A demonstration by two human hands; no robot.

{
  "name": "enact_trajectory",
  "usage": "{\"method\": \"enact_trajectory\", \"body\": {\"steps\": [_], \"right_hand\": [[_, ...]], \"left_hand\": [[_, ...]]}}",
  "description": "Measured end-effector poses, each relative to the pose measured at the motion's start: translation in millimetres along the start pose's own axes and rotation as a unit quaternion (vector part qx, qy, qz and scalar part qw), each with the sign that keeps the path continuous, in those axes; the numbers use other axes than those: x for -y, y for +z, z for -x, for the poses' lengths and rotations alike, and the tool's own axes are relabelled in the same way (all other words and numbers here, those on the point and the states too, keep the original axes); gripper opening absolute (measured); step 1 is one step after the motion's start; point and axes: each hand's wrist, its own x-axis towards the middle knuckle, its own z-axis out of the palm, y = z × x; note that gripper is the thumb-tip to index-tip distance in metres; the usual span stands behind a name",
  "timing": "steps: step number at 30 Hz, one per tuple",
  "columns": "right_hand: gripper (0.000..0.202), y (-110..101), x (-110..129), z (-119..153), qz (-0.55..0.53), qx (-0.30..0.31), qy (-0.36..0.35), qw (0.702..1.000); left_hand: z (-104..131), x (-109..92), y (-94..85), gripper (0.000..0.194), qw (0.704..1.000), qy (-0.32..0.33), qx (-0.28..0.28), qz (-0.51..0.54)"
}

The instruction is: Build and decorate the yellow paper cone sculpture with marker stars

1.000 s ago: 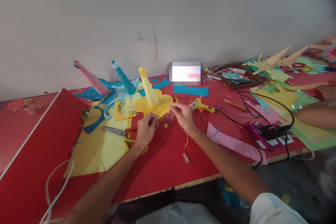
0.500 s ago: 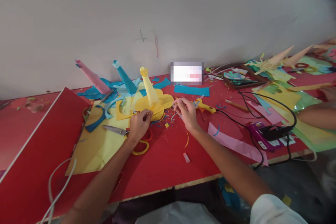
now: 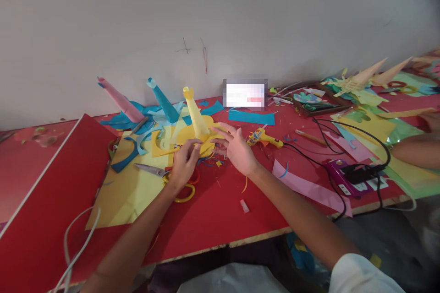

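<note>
A yellow paper cone [image 3: 195,114] stands on yellow petal-shaped paper [image 3: 213,123] near the middle of the table. My left hand [image 3: 184,162] is at the front left edge of this paper, thumb and fingers together on its edge. My right hand [image 3: 237,146] is at its right side, fingers spread and reaching over the petals, holding nothing. Scissors [image 3: 151,170] with red and yellow handles beside them lie by my left wrist. Right of my right hand rests a yellow glue gun [image 3: 270,138].
Blue [image 3: 163,100] and pink [image 3: 122,100] paper cones stand at the back left. A purple box [image 3: 343,181] with black cables sits on the right. Another person's forearm [image 3: 415,151] rests at the far right. A lit screen [image 3: 242,94] leans on the wall.
My right hand has moved left over the yellow paper, and its fingers have opened from a pinch. My left hand has shifted slightly, its thumb now more visible.
</note>
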Motion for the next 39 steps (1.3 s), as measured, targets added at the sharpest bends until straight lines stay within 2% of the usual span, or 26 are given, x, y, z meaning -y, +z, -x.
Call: {"method": "enact_trajectory", "body": {"steps": [3, 7, 10, 14, 23, 27, 32, 36, 39], "right_hand": [[0.075, 3.2, 2.0, 3.2, 0.005, 0.035, 0.017, 0.999], [0.074, 4.9, -2.5, 5.1, -0.029, 0.100, 0.017, 0.994], [0.071, 6.0, -6.9, 4.6, -0.053, 0.120, 0.010, 0.991], [0.076, 5.7, -11.3, 3.6, -0.023, 0.115, 0.024, 0.993], [0.065, 6.3, -9.1, 8.8, 0.048, 0.143, 0.009, 0.989], [0.058, 11.1, -7.7, 9.5, 0.095, 0.093, -0.027, 0.991], [0.041, 1.5, -11.3, 4.0, 0.204, -0.057, -0.133, 0.968], [0.036, -14.5, -12.0, -3.1, 0.234, -0.155, -0.164, 0.946], [0.036, -18.4, -10.2, -3.9, 0.249, -0.178, -0.168, 0.937]], "left_hand": [[2.9, -1.0, 7.6, 0.035, 0.996, 0.017, 0.078, -0.028], [2.3, 1.7, 12.6, 0.024, 0.990, 0.038, 0.122, -0.055], [0.6, 5.1, 12.5, 0.017, 0.988, 0.072, 0.122, -0.060], [-0.7, 11.8, 11.8, 0.018, 0.987, 0.105, 0.089, -0.082], [0.2, 11.2, 12.8, 0.022, 0.988, 0.105, 0.071, -0.087], [1.1, 8.3, 10.9, 0.018, 0.991, 0.102, 0.046, -0.078], [-2.3, 10.2, 6.6, 0.020, 0.995, 0.054, -0.038, -0.077], [-1.2, 8.2, 7.8, 0.036, 0.995, 0.048, -0.032, -0.085], [1.4, 6.6, 8.2, 0.039, 0.993, 0.062, -0.032, -0.097]]}}
